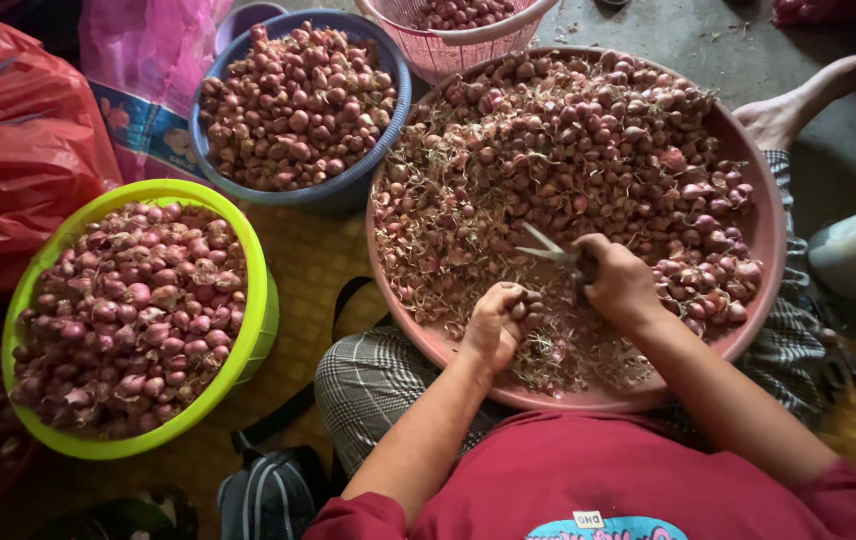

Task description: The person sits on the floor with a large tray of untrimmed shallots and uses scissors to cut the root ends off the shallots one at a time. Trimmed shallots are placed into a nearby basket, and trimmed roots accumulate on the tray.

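A wide pink basin (pixel 770 225) rests on my lap, heaped with small red shallots (pixel 588 140) and dry stems. My left hand (pixel 496 322) is closed around a few shallots near the basin's front edge. Just to its right, my right hand (pixel 616 282) grips a pair of scissors (pixel 546 247), whose blades point left and stand apart over the pile.
A green basin (pixel 260 290) and a blue basin (pixel 368 170), both full of shallots, stand on the left. A pink mesh basket (pixel 468 45) sits behind. Red and pink plastic bags (pixel 18 140) lie at far left. A foot (pixel 778 115) rests at the right.
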Demonstrator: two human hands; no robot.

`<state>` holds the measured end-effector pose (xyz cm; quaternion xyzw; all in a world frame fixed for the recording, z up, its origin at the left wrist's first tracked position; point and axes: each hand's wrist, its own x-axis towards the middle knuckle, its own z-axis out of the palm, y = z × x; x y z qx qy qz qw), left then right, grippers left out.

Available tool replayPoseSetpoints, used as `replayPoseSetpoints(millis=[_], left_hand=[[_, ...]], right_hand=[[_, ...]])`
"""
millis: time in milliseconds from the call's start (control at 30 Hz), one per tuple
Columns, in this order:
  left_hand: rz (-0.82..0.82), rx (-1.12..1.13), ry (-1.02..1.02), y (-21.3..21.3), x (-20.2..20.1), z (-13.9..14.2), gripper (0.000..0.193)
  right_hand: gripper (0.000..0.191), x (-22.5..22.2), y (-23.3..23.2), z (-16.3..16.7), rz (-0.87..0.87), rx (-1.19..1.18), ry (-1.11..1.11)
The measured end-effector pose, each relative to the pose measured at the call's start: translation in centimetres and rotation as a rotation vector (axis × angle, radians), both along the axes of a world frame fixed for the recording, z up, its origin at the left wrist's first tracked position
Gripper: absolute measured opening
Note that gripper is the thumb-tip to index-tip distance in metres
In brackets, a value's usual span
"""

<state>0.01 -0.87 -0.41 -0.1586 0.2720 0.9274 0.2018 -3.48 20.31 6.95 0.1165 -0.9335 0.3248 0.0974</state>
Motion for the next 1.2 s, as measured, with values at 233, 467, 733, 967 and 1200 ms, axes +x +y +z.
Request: replayPoseSetpoints(millis=[233, 467, 733, 967, 1200], left_hand=[[-0.022, -0.318, 0.162, 0.5, -0.1, -0.8, 0.025], [-0.027, -0.790, 0.420, 1.7, 0.4, 2.1, 0.024], [-0.216, -1.748, 1.080, 3.0, -0.1, 4.7, 0.010], [-0.272, -1.261, 0.699, 2.9, -1.2, 2.9, 0.016], [-0.268, -0.565, 0.305, 2.0, -0.4, 1.7, 0.017]], right_hand=[[0.044, -1.0, -0.4, -0.2, -0.065, -0.388, -0.474], [0.043, 1.0, -0.7, 3.0, 0.008, -0.526, -0.585], [0.052, 1.5, 1.7, 2.6, -0.023, -0.418, -0.503], [0.056, 3.3, 3.7, 1.1, -0.009, -0.676, -0.571], [0.049, 4.3, 0.6, -0.5, 0.121, -0.808, -0.435]])
